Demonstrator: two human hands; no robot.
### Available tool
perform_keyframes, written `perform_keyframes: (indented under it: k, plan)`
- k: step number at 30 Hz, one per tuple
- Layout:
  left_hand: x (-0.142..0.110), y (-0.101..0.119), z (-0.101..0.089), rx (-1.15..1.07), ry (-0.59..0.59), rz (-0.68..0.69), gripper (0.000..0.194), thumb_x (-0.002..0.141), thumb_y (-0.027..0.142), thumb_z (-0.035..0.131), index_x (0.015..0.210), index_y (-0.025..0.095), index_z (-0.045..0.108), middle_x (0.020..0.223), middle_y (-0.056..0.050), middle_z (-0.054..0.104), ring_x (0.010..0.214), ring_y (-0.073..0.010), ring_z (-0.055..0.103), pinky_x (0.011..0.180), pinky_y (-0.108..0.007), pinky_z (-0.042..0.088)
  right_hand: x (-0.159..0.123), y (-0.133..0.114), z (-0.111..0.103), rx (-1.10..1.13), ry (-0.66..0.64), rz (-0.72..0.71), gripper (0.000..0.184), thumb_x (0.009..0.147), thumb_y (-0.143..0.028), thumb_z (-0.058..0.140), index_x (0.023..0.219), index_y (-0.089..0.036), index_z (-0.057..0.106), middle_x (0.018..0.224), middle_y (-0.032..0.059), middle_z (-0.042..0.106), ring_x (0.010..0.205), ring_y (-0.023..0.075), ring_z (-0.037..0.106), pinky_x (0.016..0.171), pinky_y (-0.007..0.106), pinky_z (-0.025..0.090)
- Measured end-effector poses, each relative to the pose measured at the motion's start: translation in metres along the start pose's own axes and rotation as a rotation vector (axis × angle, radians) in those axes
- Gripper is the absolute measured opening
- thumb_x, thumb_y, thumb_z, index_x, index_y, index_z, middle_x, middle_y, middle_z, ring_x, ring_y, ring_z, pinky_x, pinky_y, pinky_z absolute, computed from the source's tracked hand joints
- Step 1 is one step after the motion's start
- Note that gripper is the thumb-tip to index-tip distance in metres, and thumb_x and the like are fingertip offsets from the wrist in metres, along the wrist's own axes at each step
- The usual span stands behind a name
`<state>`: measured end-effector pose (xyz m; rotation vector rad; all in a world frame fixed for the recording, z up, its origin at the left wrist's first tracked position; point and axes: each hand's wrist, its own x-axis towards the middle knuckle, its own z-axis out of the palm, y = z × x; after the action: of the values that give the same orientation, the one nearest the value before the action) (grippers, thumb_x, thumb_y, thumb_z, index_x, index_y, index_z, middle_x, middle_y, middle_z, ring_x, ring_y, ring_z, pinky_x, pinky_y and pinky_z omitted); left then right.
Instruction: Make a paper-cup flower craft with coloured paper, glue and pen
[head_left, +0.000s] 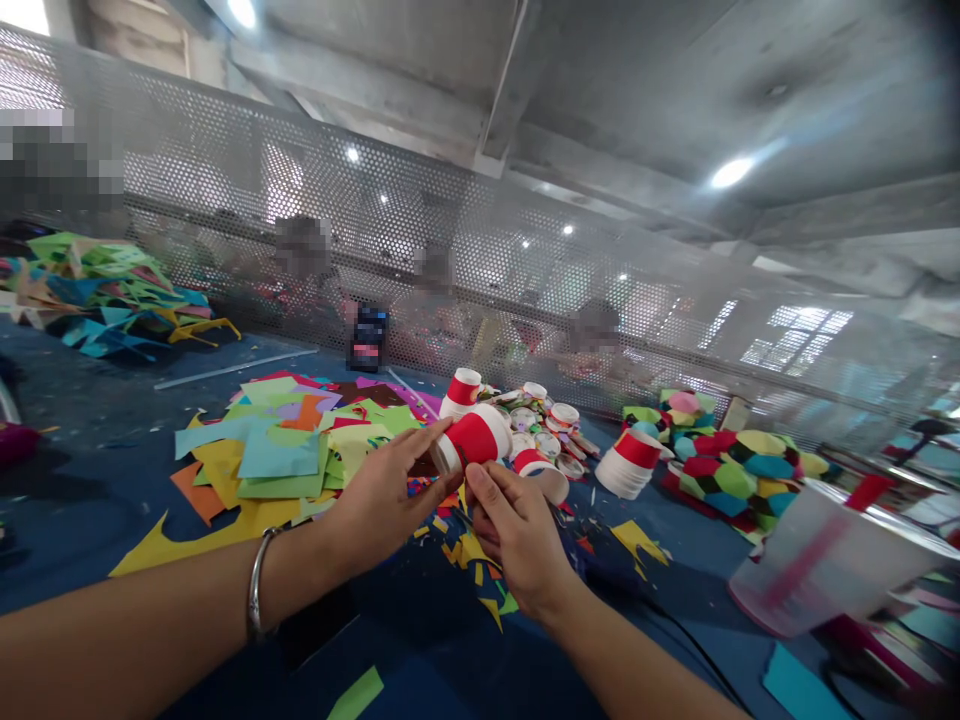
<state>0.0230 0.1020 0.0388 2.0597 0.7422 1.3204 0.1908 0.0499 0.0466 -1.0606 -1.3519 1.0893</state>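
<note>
A white paper cup with a red band (pixel 474 440) lies tilted on its side in the air over the table. My left hand (pixel 382 490) is closed around its left end, thumb below and fingers above. Close to the cup's lower edge, my right hand (pixel 517 525) has its thumb and fingers pressed together; what they pinch is too small or hidden to make out. Just behind stands another red-banded cup (pixel 465 387). Further cups, one lying on its side (pixel 541 474), sit beside a heap of small round pieces (pixel 536 415).
Coloured paper sheets (pixel 277 450) are piled at left, with cut paper shapes (pixel 105 290) beyond. Yellow scraps (pixel 469 550) litter the blue table. To the right are stacked cups (pixel 628 463), patchwork balls (pixel 739 470) and a large translucent cup (pixel 814 560). A perforated screen (pixel 465 250) runs behind.
</note>
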Motion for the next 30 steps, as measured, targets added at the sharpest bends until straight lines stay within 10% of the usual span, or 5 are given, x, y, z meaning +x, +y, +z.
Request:
perform_keyframes:
  k: [12, 30]
  plan:
    - [0.008, 0.018, 0.005, -0.653, 0.002, -0.346, 0.032, 0.089, 0.046, 0.067, 0.103, 0.017, 0.071, 0.101, -0.008, 0.073, 0.093, -0.0196, 0.067, 0.093, -0.038, 0.056, 0.002, -0.006, 0.001, 0.024, 0.014, 0.004, 0.05, 0.087, -0.06, 0.068, 0.07, -0.023, 0.04, 0.05, -0.0124, 0.027, 0.04, 0.0036, 0.017, 0.036, 0.018, 0.012]
    - [0.004, 0.006, -0.003, -0.102, -0.039, -0.088, 0.054, 0.093, 0.044, 0.058, 0.142, 0.021, 0.056, 0.094, -0.007, 0.074, 0.076, -0.0177, 0.065, 0.064, -0.027, 0.053, -0.003, 0.0, 0.002, 0.064, 0.0, 0.026, 0.047, 0.089, -0.056, 0.068, 0.069, -0.022, 0.042, 0.051, -0.0117, 0.029, 0.04, 0.0036, 0.019, 0.037, 0.018, 0.013]
